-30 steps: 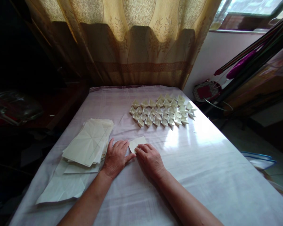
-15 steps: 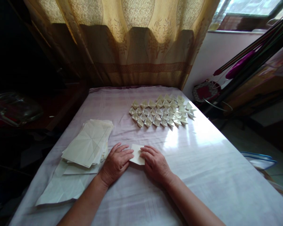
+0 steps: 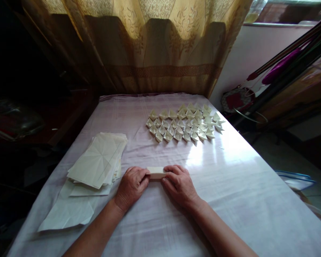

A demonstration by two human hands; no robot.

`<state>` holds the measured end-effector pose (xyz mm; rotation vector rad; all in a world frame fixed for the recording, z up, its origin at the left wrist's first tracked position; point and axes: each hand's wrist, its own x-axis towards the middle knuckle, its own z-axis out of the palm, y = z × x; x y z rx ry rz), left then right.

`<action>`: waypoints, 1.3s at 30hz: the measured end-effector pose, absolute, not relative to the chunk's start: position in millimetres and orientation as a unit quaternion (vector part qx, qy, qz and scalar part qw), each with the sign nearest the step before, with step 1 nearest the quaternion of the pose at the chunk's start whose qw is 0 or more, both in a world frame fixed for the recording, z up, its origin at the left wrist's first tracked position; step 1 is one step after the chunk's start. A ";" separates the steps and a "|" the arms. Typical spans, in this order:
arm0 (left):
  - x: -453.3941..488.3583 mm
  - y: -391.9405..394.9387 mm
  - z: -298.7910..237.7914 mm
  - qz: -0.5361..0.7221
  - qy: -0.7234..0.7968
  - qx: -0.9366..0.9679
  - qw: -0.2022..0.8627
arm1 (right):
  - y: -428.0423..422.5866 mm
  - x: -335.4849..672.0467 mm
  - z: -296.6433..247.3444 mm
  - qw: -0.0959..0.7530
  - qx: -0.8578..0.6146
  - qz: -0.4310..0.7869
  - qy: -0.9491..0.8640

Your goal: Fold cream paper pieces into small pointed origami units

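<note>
A small sheet of folded cream paper (image 3: pixel 156 174) lies between my hands near the middle of the table, its near edge bent up into a narrow strip. My left hand (image 3: pixel 133 184) pinches the paper's left end, thumb and fingers pressed together. At the right end, my right hand (image 3: pixel 178 184) grips it with thumb and bent fingers. To the left of my left hand lies a stack of creased paper sheets (image 3: pixel 98 160). Farther back, several rows of small folded paper pieces (image 3: pixel 180 125) with pointed tips stand close together.
A pale checked cloth (image 3: pixel 224 200) covers the table, shiny on the right side. Beyond the far edge hangs a gold curtain (image 3: pixel 157 46). A bag (image 3: pixel 238 100) and slanted poles stand past the right edge. Dark furniture (image 3: pixel 69 114) borders the left side.
The paper between my hands was lying flatter and now has its near side folded up, so it looks narrower. Both hands have closed on its ends. The view has tilted slightly down.
</note>
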<state>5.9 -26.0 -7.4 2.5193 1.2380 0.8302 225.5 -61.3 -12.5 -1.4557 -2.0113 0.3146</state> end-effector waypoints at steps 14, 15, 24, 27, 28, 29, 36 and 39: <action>13.0 -25.0 -13.9 0.288 0.461 0.834 0.100 | -61.9 207.8 -12.5 0.304 -0.638 0.122 -0.697; 13.8 -25.0 -14.0 0.285 0.462 0.834 0.095 | -62.1 207.1 -12.4 0.305 -0.641 0.119 -0.695; 18.3 -25.6 -12.9 0.249 0.478 0.841 0.049 | -59.8 202.4 -14.2 0.303 -0.664 0.087 -0.678; 19.1 -28.0 -8.6 0.253 0.468 0.846 0.028 | -59.2 201.2 -13.0 0.306 -0.666 0.081 -0.676; 19.3 -29.4 -7.1 0.258 0.455 0.852 0.023 | -59.1 200.8 -12.5 0.308 -0.666 0.081 -0.675; 19.2 -31.0 -5.8 0.262 0.437 0.860 0.020 | -59.1 200.5 -12.2 0.310 -0.666 0.081 -0.674; 16.0 -42.0 -7.3 0.221 0.370 0.901 0.042 | -58.5 199.0 -11.8 0.310 -0.670 0.090 -0.669; 15.4 -42.5 -8.4 0.210 0.373 0.903 0.044 | -58.4 198.8 -11.4 0.314 -0.669 0.083 -0.668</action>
